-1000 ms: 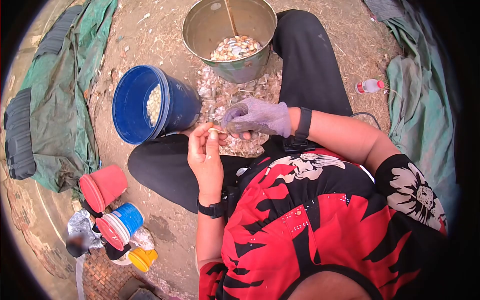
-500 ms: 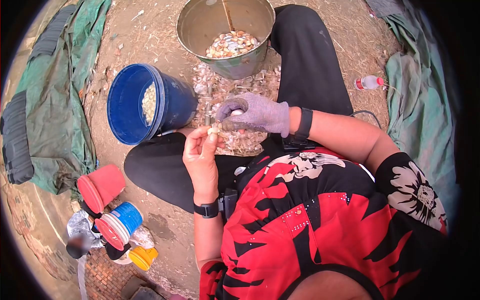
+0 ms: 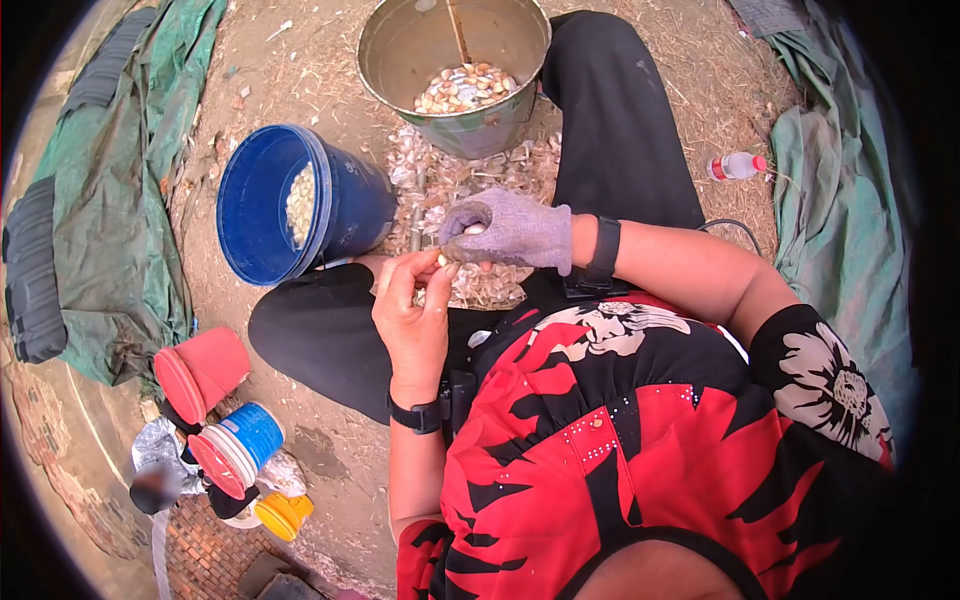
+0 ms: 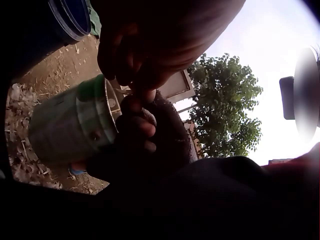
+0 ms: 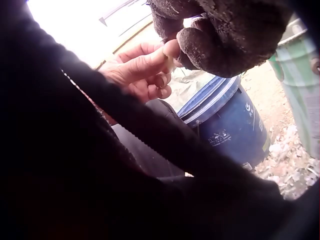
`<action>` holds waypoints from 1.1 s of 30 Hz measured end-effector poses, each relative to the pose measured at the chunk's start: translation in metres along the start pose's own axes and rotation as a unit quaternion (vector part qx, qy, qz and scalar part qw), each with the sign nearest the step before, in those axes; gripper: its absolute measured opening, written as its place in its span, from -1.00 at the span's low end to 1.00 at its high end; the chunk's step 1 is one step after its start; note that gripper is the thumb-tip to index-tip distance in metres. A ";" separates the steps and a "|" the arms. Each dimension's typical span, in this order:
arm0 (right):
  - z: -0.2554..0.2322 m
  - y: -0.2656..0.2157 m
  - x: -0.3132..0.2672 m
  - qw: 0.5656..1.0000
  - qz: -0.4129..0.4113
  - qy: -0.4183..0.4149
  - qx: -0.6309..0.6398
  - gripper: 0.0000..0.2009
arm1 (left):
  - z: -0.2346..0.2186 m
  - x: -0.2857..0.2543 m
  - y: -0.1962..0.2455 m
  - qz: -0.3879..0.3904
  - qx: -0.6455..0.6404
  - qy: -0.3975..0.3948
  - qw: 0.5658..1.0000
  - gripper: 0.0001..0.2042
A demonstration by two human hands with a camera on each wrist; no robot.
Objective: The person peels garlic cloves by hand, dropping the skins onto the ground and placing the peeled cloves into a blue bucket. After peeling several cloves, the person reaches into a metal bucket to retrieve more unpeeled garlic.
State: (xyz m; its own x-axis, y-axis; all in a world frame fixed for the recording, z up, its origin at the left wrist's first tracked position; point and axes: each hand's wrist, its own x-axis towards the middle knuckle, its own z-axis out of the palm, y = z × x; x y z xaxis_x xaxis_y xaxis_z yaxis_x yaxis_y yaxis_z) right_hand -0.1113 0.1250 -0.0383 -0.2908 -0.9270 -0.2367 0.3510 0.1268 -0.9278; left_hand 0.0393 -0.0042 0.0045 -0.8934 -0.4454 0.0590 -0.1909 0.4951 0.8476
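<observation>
The bare left hand [image 3: 413, 308] pinches a small pale clove [image 3: 442, 260] between thumb and fingertips. Against it, the right hand [image 3: 510, 230] in a dirty lilac glove has its fingers curled round another pale clove [image 3: 474, 229]. In the right wrist view the gloved fingertips meet the bare thumb and finger of the left hand [image 5: 142, 70]. Beyond the hands stands a metal bucket [image 3: 480, 135] holding brown and white cloves [image 3: 465, 88]. To their left, a tilted blue bucket [image 3: 360, 205] holds pale peeled cloves [image 3: 301, 205].
Papery skins [image 3: 425, 170] litter the ground between the person's legs. A plastic bottle [image 3: 735, 166] lies at the right. Green sheets [image 3: 125, 200] flank both sides. Lower left are a red bucket [image 3: 215, 365], a blue tub [image 3: 255, 433] and a yellow container [image 3: 284, 515].
The left hand has turned, and its fingertips now meet the gloved ones over the clove. A pale clove shows in the curl of the glove, unseen one second ago.
</observation>
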 end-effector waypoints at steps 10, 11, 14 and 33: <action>-0.004 0.004 0.002 0.998 0.011 0.056 -0.031 -0.75 | -0.004 -0.006 -0.001 -0.145 -0.317 0.046 0.936 -0.80; -0.006 0.007 0.004 0.998 0.008 0.057 -0.039 -0.75 | -0.004 -0.005 -0.002 -0.151 -0.353 0.049 0.922 -0.81; -0.006 0.014 0.006 0.999 0.008 0.033 0.042 -0.76 | -0.003 -0.005 -0.002 -0.157 -0.392 0.055 0.905 -0.83; -0.004 0.008 0.002 0.995 0.023 -0.016 0.094 -0.66 | 0.005 0.000 -0.012 -0.181 -0.397 0.043 0.899 -0.86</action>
State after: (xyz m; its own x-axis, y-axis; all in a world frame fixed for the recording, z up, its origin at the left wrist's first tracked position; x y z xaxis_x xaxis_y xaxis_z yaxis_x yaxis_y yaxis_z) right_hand -0.1125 0.1254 -0.0468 -0.2426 -0.9328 -0.2663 0.5240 0.1050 -0.8452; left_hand 0.0396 -0.0066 -0.0082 -0.7902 -0.5422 -0.2857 -0.0826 -0.3678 0.9262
